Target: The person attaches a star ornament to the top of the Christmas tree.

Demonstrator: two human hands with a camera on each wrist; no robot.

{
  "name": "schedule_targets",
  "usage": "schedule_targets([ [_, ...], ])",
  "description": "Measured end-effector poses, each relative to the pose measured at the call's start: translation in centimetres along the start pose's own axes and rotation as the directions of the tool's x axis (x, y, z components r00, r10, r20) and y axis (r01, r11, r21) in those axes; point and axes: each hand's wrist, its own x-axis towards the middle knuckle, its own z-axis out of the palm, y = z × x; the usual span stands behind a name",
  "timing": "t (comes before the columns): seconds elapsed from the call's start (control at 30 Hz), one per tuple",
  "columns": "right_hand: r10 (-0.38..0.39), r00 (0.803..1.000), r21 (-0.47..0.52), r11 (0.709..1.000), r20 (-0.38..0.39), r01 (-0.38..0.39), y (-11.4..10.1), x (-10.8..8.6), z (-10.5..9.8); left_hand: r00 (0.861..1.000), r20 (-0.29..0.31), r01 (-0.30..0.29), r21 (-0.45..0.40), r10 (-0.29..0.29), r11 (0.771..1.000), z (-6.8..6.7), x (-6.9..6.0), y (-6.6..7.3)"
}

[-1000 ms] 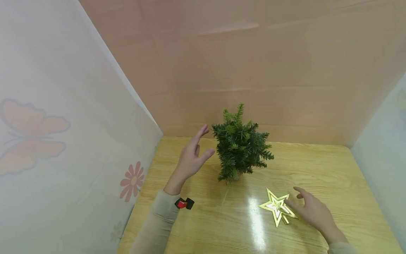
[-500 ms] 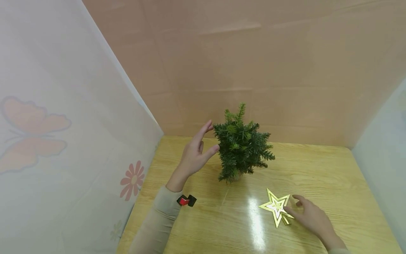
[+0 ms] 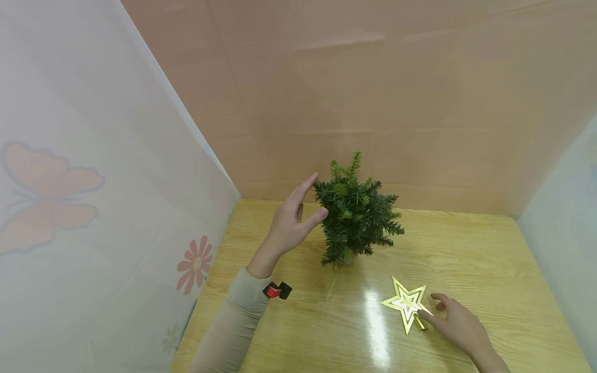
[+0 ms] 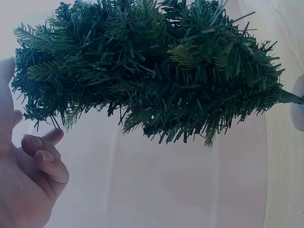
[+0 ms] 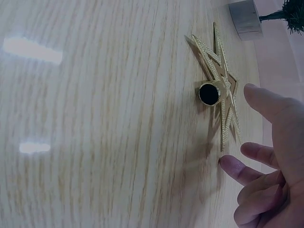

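A small green artificial Christmas tree [image 3: 356, 217] stands upright on the table. My left hand [image 3: 286, 228] is at its left side, thumb and forefinger spread at the branches; the left wrist view shows no grip on the tree [image 4: 142, 71], and contact is hard to tell. A gold star tree topper [image 3: 406, 303] lies on the table in front of the tree. My right hand [image 3: 464, 324] hovers at the star's right, the thumb overlapping one point in the head view. In the right wrist view the star [image 5: 230, 78] sits apart from the fingers, its hollow socket [image 5: 209, 94] facing the camera.
The wood-grain table [image 3: 466, 248] reaches back to a brown wall covering [image 3: 420, 103]. A pale sheet with a butterfly and flowers [image 3: 116, 181] borders the left side, and another pale wall [image 3: 569, 217] the right. The tree's round base [image 5: 244, 20] appears in the right wrist view.
My left hand has shifted a little right, closer to the tree branches. The right hand has come down slightly beside the star. Tree and star have stayed put.
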Motion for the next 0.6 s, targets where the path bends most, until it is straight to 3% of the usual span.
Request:
schedule_targets([
  [0.6,-0.001,1.0,0.041,0.999,0.016,0.0,-0.7,-0.7,0.9,0.999,0.012,-0.046,0.004,0.046,0.999,0.5,1.1,0.6],
])
